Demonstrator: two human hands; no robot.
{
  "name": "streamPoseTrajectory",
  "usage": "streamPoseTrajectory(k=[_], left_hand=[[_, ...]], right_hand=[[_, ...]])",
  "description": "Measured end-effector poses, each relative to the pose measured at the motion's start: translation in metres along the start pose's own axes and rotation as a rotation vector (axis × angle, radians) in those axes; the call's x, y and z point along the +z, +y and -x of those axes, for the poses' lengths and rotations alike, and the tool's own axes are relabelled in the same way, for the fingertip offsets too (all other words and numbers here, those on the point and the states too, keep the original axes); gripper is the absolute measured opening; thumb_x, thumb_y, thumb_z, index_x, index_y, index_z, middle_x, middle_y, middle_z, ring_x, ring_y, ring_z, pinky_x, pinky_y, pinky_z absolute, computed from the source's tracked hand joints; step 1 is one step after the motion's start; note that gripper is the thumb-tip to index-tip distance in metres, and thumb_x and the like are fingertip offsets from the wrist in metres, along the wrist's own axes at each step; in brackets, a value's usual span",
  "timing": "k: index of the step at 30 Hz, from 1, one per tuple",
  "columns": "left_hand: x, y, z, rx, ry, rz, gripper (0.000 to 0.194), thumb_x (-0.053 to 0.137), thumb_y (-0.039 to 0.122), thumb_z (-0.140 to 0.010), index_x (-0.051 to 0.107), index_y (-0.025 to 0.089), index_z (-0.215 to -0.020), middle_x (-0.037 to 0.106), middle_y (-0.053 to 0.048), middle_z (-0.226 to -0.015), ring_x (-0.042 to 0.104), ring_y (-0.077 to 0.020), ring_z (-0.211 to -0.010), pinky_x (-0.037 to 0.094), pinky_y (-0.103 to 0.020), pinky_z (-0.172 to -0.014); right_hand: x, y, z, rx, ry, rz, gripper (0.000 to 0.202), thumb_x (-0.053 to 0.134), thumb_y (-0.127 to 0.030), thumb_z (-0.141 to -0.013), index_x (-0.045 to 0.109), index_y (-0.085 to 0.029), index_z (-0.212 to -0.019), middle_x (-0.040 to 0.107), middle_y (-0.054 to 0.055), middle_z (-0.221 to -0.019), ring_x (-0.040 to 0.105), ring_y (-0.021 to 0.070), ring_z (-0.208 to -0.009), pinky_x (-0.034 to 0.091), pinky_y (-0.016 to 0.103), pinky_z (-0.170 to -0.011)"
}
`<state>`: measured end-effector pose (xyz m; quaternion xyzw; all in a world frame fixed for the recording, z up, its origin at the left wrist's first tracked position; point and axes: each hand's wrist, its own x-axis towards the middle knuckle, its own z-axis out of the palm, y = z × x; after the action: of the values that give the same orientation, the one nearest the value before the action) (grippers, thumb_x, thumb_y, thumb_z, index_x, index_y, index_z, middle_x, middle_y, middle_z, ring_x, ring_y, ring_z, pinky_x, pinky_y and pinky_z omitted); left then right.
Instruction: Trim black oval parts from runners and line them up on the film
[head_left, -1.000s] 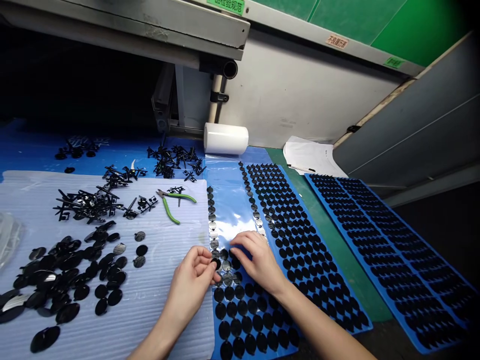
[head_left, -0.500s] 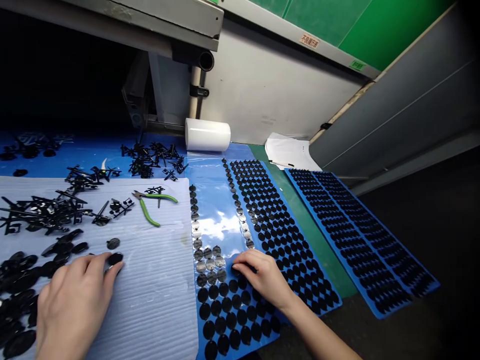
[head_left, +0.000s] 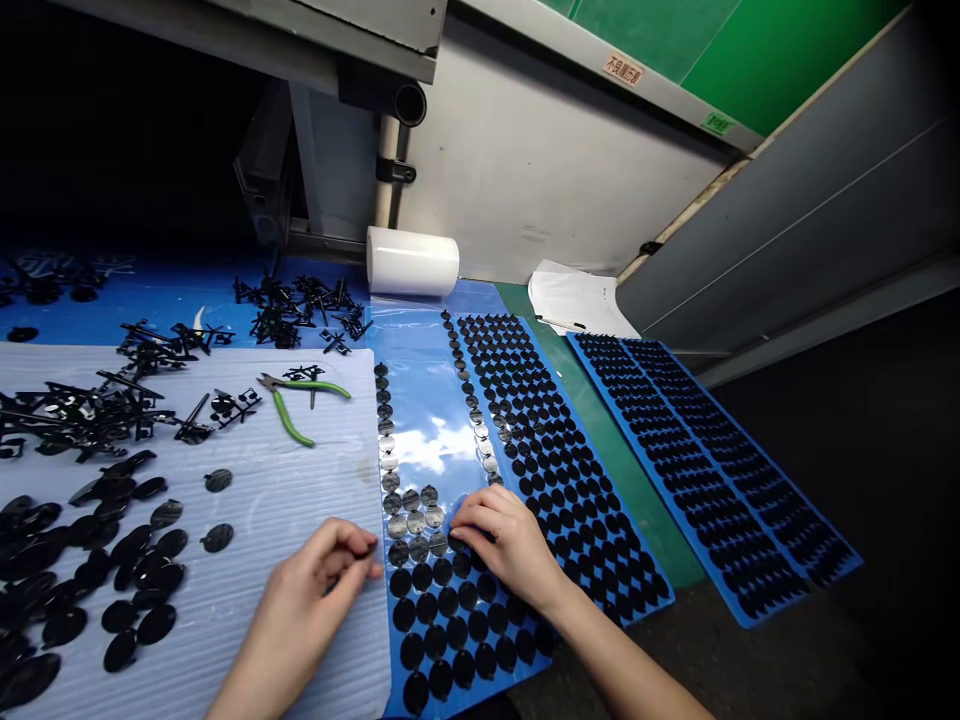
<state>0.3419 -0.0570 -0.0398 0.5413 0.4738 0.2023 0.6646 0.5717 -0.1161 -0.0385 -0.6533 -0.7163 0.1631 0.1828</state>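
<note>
My left hand (head_left: 311, 590) hovers over the right part of the white ribbed sheet (head_left: 300, 510), thumb and fingers pinched. A dark sliver between its fingertips looks like a black disc turned edge-on. My right hand (head_left: 506, 540) is at the blue film strip (head_left: 427, 390), its fingertips pressed together on a black disc (head_left: 455, 544), mostly hidden, at the end of a row. Rows of flat black discs (head_left: 448, 601) cover the strip's near part. Single columns run up both its edges. Loose black discs (head_left: 156, 624) lie heaped on the white sheet's left, with two apart (head_left: 217, 538).
Green-handled cutters (head_left: 289, 408) lie on the white sheet beside piles of black plastic sprues (head_left: 97, 410). A white roll (head_left: 412, 262) sits behind the strip. Further right are a disc-covered blue sheet (head_left: 555, 460), papers (head_left: 577, 300) and another filled blue sheet (head_left: 690, 450).
My left hand has moved right from the loose discs toward the film strip's edge. My right hand stays at nearly the same place on the strip. The view has shifted slightly.
</note>
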Motion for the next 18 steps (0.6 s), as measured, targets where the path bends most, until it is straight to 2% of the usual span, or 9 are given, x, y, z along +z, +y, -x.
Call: streamPoseTrajectory(k=[4,7,10,12,14,16,18], left_hand=[[0.024,0.009,-0.002,-0.051,-0.092,0.21,0.013,0.061,0.024,-0.067,0.048,0.02,-0.068,0.058,0.0,-0.085,0.058,-0.0166,-0.084,0.045,-0.027,-0.076],[0.031,0.015,-0.002,-0.053,-0.103,0.244,0.009,0.061,0.021,-0.066,0.052,0.02,-0.069,0.059,0.0,-0.088,0.058,-0.0162,-0.083,0.045,-0.027,-0.076],[0.033,0.02,-0.003,-0.008,-0.098,0.199,0.007,0.058,0.018,-0.068,0.054,0.02,-0.073,0.059,-0.001,-0.091,0.057,-0.0159,-0.085,0.044,-0.027,-0.078],[0.034,0.021,-0.002,-0.007,-0.126,0.213,0.017,0.056,0.017,-0.069,0.055,0.022,-0.086,0.059,-0.001,-0.093,0.056,-0.0156,-0.087,0.043,-0.026,-0.079],[0.034,0.022,0.0,-0.023,-0.185,0.272,0.038,0.055,0.014,-0.07,0.047,0.024,-0.106,0.058,-0.002,-0.095,0.056,-0.0147,-0.087,0.043,-0.027,-0.079],[0.034,0.023,0.002,-0.033,-0.248,0.319,0.057,0.054,0.011,-0.07,0.032,0.025,-0.121,0.058,-0.002,-0.095,0.055,-0.014,-0.085,0.042,-0.029,-0.079],[0.036,0.023,0.005,-0.022,-0.291,0.326,0.068,0.052,0.01,-0.071,0.021,0.025,-0.129,0.057,-0.002,-0.092,0.055,-0.0141,-0.085,0.041,-0.03,-0.08]], right_hand=[[0.001,0.001,0.0,-0.008,-0.013,0.009,0.009,0.051,-0.023,-0.083,0.059,-0.023,-0.082,0.059,0.002,-0.082,0.052,0.0173,-0.079,0.04,0.03,-0.069],[-0.002,-0.004,0.001,-0.007,-0.002,0.009,0.009,0.05,-0.021,-0.083,0.058,-0.022,-0.087,0.058,0.004,-0.086,0.051,0.019,-0.08,0.04,0.033,-0.07],[-0.007,-0.017,0.0,-0.003,0.051,-0.134,0.01,0.049,-0.021,-0.083,0.058,-0.022,-0.087,0.057,0.004,-0.084,0.051,0.018,-0.08,0.04,0.032,-0.072],[-0.01,-0.028,-0.002,-0.021,0.063,-0.288,0.01,0.049,-0.021,-0.083,0.058,-0.022,-0.086,0.057,0.003,-0.08,0.052,0.0164,-0.078,0.042,0.03,-0.071],[-0.012,-0.037,-0.006,-0.057,0.027,-0.39,0.011,0.051,-0.021,-0.083,0.059,-0.022,-0.088,0.056,0.003,-0.08,0.052,0.0154,-0.079,0.043,0.028,-0.071],[-0.014,-0.043,-0.01,-0.112,-0.066,-0.434,0.013,0.053,-0.02,-0.081,0.061,-0.023,-0.091,0.053,0.003,-0.085,0.051,0.0152,-0.082,0.043,0.027,-0.072],[-0.015,-0.045,-0.015,-0.143,-0.183,-0.447,0.013,0.056,-0.021,-0.079,0.062,-0.024,-0.09,0.051,0.003,-0.087,0.05,0.015,-0.084,0.042,0.026,-0.073]])
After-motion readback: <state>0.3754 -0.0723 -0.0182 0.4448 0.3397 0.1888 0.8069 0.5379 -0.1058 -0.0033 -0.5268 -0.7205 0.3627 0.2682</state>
